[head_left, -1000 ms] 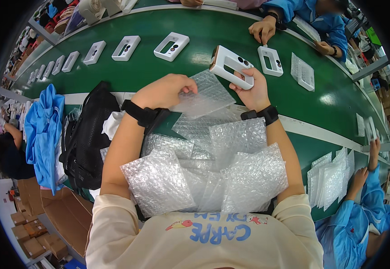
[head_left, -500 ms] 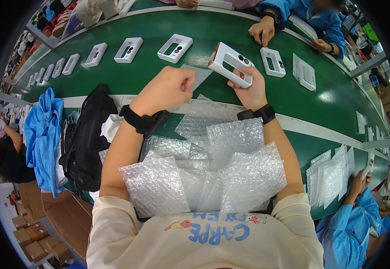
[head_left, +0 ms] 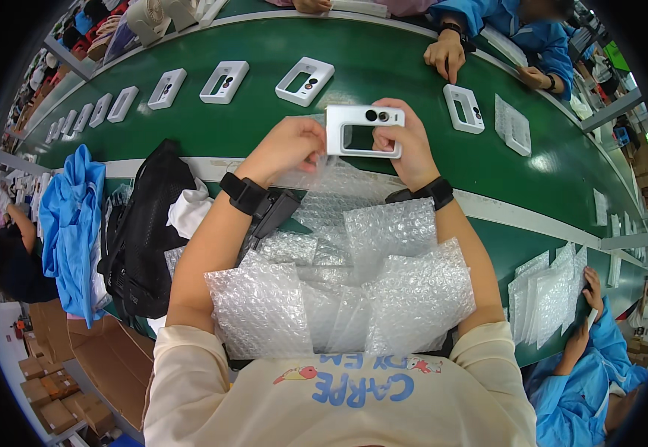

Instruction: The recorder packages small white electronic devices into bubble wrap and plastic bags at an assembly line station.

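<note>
My right hand (head_left: pixel 407 141) grips a white box (head_left: pixel 335 132) by its right end. The box has a rectangular cut-out and two dark round spots on its front, and is held level above the green belt. At its left end my left hand (head_left: pixel 294 149) has its fingers curled, pinching a clear plastic bag (head_left: pixel 305 177). How far the bag reaches around the box I cannot tell. Below both hands, against my body, lies a pile of bubble-wrap bags (head_left: pixel 260 305).
Several white boxes (head_left: pixel 167 88) stand in a line along the green belt (head_left: pixel 257 123). Across it, a co-worker's hand (head_left: pixel 445 56) touches another box (head_left: pixel 464 109) beside a bubble-wrapped one (head_left: pixel 512 125). A black bag (head_left: pixel 145 231) and blue garment (head_left: pixel 74 231) lie left; bubble-wrap bags (head_left: pixel 551 294) lie right.
My right hand has turned the box level and brought it left and down to my left hand, which has moved right to its end. The boxes on the belt have shifted right.
</note>
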{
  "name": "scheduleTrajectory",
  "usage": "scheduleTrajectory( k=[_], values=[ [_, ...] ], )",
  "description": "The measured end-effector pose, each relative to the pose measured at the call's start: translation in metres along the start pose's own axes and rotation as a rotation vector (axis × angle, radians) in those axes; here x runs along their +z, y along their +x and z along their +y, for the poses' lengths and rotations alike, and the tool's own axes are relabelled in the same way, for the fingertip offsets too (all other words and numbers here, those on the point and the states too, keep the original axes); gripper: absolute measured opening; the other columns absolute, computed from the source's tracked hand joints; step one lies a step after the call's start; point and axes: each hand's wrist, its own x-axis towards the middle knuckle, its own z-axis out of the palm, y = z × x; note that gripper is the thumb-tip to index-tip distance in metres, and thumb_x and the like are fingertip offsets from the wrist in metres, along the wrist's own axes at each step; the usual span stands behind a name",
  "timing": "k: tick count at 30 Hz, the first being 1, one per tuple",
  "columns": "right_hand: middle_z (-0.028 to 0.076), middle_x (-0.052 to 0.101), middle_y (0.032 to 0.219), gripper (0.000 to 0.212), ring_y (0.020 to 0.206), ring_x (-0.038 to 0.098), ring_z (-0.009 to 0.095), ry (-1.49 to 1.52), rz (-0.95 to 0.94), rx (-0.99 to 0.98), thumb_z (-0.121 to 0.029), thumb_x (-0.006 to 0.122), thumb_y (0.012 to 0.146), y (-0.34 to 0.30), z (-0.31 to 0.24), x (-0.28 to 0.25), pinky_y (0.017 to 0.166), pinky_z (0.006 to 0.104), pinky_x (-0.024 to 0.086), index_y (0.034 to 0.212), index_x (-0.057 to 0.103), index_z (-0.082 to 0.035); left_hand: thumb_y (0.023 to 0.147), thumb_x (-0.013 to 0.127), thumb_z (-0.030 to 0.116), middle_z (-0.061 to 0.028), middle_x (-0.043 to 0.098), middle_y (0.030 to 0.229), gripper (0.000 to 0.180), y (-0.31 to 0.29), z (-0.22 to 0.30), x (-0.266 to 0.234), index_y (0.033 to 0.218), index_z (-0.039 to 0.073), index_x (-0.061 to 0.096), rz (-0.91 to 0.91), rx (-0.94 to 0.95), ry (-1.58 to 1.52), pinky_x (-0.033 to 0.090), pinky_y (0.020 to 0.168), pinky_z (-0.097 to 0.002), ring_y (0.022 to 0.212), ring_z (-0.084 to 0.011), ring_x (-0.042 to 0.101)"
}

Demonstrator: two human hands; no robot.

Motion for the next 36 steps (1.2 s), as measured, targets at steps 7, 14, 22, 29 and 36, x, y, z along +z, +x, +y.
scheduleTrajectory(
  k=[7, 14, 22, 29, 36],
  values=[
    [0.0, 0.047, 0.066, 0.031, 0.052, 0.042, 0.005, -0.296, -0.029, -0.01, 0.003, 0.05, 0.071, -0.001, 0.002, 0.004, 0.046, 0.0184, 0.034, 0.102, 0.048, -0.002, 0.075, 0.05, 0.007, -0.0019, 0.053, 0.067, 0.008, 0.004, -0.004, -0.005, 0.076, 0.003, 0.057, 0.309, 0.313, 0.036, 0.039, 0.052, -0.0259, 0.062, -0.0105, 0.051],
    [0.001, 0.051, 0.071, 0.025, 0.052, 0.044, 0.005, -0.416, 0.076, 0.016, -0.006, 0.053, 0.078, -0.001, -0.002, 0.013, 0.046, 0.0177, 0.035, 0.102, 0.05, -0.002, 0.072, 0.056, 0.006, -0.0051, 0.052, 0.081, 0.004, -0.014, 0.014, 0.018, 0.075, 0.007, 0.057, 0.473, 0.803, 0.631, 0.039, 0.066, -0.0296, 0.081, -0.021, 0.051],
    [0.003, 0.053, 0.08, 0.03, 0.062, 0.05, 0.007, -0.116, -0.148, 0.215, -0.014, 0.053, 0.082, -0.002, -0.001, 0.005, 0.052, 0.0183, 0.04, 0.109, 0.047, -0.003, 0.07, 0.06, 0.005, -0.0055, 0.05, 0.093, 0.006, -0.023, 0.025, 0.019, 0.075, 0.006, 0.056, 0.398, 0.916, 0.484, 0.035, 0.082, -0.0329, 0.094, -0.0254, 0.046],
    [0.006, 0.053, 0.093, 0.036, 0.073, 0.052, 0.01, -0.126, -0.106, 0.113, -0.013, 0.053, 0.081, -0.001, 0.008, 0.003, 0.059, 0.0213, 0.043, 0.114, 0.044, -0.002, 0.072, 0.059, 0.003, -0.0053, 0.051, 0.093, 0.006, -0.025, 0.022, 0.023, 0.077, 0.005, 0.056, 0.227, 0.873, 0.303, 0.034, 0.085, -0.0338, 0.095, -0.0248, 0.045],
    [0.007, 0.053, 0.08, 0.042, 0.061, 0.052, 0.011, -0.222, -0.142, 0.218, -0.005, 0.049, 0.078, 0.005, 0.015, -0.002, 0.049, 0.0243, 0.042, 0.119, 0.036, -0.003, 0.074, 0.062, 0.01, -0.0077, 0.051, 0.1, 0.018, -0.022, 0.019, 0.025, 0.091, 0.006, 0.058, 0.144, 0.88, 0.417, 0.033, 0.089, -0.0338, 0.1, -0.0255, 0.044]
  ],
)
